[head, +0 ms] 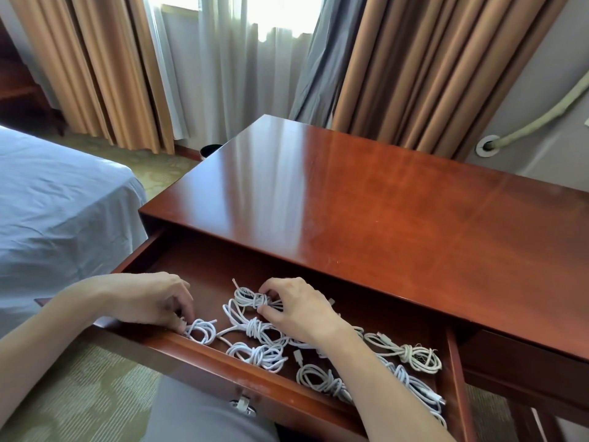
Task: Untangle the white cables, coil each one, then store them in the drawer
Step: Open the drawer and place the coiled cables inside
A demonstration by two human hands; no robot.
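The open wooden drawer holds several coiled white cables. My left hand reaches into the drawer's left end, and its curled fingers hold a small coiled cable by the front wall. My right hand is at the drawer's middle and pinches a knotted coil between thumb and fingers. More coils lie in front of it and to the right, partly hidden under my right forearm.
A glossy red-brown desk top stretches behind the drawer. A bed with a pale sheet stands to the left. Curtains hang behind the desk. A metal drawer handle sits on the front panel, above my grey-clad lap.
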